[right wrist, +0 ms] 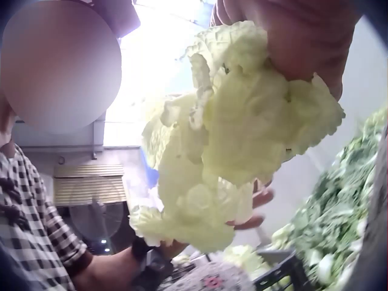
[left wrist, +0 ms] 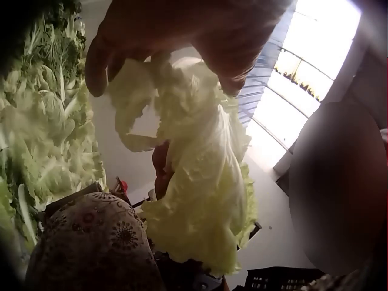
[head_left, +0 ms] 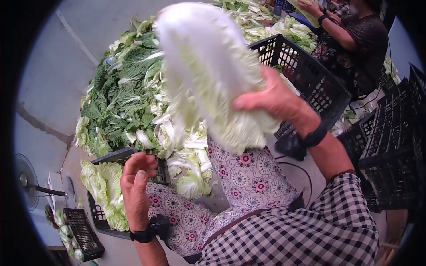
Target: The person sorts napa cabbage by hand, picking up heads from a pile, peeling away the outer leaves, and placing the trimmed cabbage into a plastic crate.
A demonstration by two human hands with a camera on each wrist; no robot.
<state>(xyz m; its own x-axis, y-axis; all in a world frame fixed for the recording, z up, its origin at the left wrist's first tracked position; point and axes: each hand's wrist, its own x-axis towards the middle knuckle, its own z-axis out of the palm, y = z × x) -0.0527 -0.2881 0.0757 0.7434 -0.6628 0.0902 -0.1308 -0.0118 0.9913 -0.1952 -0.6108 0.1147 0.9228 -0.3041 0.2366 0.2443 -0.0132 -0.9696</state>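
Observation:
My right hand (head_left: 277,99) grips a large pale cabbage (head_left: 206,62) raised in front of me, thumb on its near side and the other fingers mostly hidden behind it. In the right wrist view, frilly yellow-green leaves (right wrist: 242,127) hang below that hand (right wrist: 303,36). My left hand (head_left: 136,190) is raised apart from the cabbage, its fingers loosely bent with nothing between them in the head view. Below it, leafy cabbage (head_left: 108,190) lies in a black crate (head_left: 98,221). The left wrist view shows the left hand (left wrist: 188,27) in front of cabbage leaves (left wrist: 200,200).
A heap of green and white leaves (head_left: 117,99) covers the floor ahead. Beyond my right hand stands a large black crate (head_left: 315,82), with stacked crates (head_left: 390,146) at far right. Another person (head_left: 361,48) is at upper right; a fan (head_left: 26,181) stands at left.

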